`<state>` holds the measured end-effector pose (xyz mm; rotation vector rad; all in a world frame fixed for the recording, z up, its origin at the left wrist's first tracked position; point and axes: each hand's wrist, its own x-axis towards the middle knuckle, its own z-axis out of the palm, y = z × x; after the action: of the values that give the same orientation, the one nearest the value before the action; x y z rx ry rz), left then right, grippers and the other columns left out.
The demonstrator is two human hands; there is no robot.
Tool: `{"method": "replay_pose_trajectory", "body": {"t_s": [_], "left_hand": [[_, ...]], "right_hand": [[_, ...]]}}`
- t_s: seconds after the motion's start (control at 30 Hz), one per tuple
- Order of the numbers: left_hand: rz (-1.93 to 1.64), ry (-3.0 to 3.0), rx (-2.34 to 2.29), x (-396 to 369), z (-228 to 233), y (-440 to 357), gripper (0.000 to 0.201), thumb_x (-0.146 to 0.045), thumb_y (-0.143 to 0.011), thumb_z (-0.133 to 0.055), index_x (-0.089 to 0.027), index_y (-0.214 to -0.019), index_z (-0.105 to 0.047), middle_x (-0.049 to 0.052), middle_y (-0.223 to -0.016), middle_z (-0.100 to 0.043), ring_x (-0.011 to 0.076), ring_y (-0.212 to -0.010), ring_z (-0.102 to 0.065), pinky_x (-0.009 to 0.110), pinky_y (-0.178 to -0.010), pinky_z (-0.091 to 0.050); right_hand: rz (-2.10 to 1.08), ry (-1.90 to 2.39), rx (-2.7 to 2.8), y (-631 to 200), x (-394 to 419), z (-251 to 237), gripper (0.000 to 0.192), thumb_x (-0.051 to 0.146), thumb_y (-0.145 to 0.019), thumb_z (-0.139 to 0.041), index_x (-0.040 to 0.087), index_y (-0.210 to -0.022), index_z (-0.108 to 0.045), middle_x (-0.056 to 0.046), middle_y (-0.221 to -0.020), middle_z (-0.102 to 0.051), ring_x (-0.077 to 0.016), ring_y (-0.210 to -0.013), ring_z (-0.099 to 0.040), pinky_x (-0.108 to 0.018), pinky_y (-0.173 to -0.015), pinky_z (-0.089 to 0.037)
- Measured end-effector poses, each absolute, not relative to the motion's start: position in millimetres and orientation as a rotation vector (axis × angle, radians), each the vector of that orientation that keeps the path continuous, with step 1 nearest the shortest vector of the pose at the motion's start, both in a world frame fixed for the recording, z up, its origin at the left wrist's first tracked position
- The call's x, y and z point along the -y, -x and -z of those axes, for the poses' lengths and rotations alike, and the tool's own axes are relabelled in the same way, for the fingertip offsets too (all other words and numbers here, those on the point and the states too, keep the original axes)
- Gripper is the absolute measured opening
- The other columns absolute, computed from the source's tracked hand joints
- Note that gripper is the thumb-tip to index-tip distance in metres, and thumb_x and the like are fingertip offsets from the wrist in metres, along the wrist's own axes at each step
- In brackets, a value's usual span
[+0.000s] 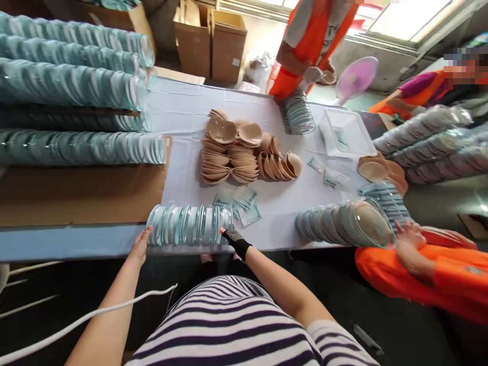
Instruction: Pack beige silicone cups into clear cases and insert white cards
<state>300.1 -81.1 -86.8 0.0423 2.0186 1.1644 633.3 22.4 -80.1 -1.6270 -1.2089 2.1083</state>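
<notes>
A row of round clear plastic cases [188, 224], nested on their sides with pale teal inside, lies along the near table edge. My left hand [144, 241] presses against its left end. At the right end, my right hand [235, 240], in a black fingerless glove, presses with the thumb showing; its other fingers are largely hidden. The row is held between both hands. Just behind it lie several printed sachets [244, 201]. Beyond those, beige bra cups [231, 157] are piled in stacks, with more cups [280, 165] leaning to the right.
Long rows of similar cases [76, 147] lie by brown cardboard [80, 195] at left. A co-worker in an orange vest [419, 274] handles a case row [339, 221] at right. Another person [305, 46] stands across the table near a white basket [348, 132]. A white cable [87, 315] hangs below.
</notes>
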Motion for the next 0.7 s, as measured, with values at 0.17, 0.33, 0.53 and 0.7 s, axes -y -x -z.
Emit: {"method": "replay_pose_trajectory", "body": {"t_s": [0.17,0.33,0.53,0.7], "left_hand": [[-0.963,-0.271,-1.832,93,87,-329,0.056,-0.059,-0.061,-0.074,-0.019,-0.098,-0.066,0.008,-0.099,-0.072,0.0315,-0.114,-0.061,0.045,-0.096,-0.051],[-0.766,-0.423,-1.608,92,95,-370,0.074,-0.062,-0.052,-0.079,-0.017,-0.108,-0.064,0.014,-0.114,-0.068,0.033,-0.107,-0.064,0.039,-0.08,-0.056],[-0.75,-0.658,-1.635,57,100,-374,0.073,-0.066,-0.059,-0.071,-0.014,-0.11,-0.062,0.017,-0.115,-0.066,0.0329,-0.108,-0.062,0.045,-0.09,-0.052],[-0.946,-1.09,-1.962,38,82,-368,0.057,-0.058,-0.076,-0.056,-0.017,-0.115,-0.059,0.016,-0.123,-0.058,0.0324,-0.119,-0.054,0.05,-0.099,-0.047]], "right_hand": [[-2.096,1.638,1.099,-691,-29,79,0.079,0.068,-0.065,-0.071,0.026,-0.129,-0.056,-0.009,-0.136,-0.057,-0.0278,-0.126,-0.053,-0.045,-0.107,-0.041],[-1.894,1.629,1.089,-758,-28,81,0.074,0.063,-0.06,-0.076,0.022,-0.12,-0.063,-0.011,-0.124,-0.065,-0.0309,-0.121,-0.055,-0.05,-0.106,-0.041],[-1.665,1.739,1.128,-778,-31,88,0.061,0.062,-0.07,-0.066,0.021,-0.115,-0.065,-0.011,-0.118,-0.067,-0.0254,-0.109,-0.062,-0.041,-0.096,-0.049],[-1.323,1.994,1.131,-792,-80,88,0.053,0.058,-0.081,-0.051,0.019,-0.116,-0.063,-0.011,-0.111,-0.068,-0.023,-0.103,-0.062,-0.041,-0.094,-0.048]]}}
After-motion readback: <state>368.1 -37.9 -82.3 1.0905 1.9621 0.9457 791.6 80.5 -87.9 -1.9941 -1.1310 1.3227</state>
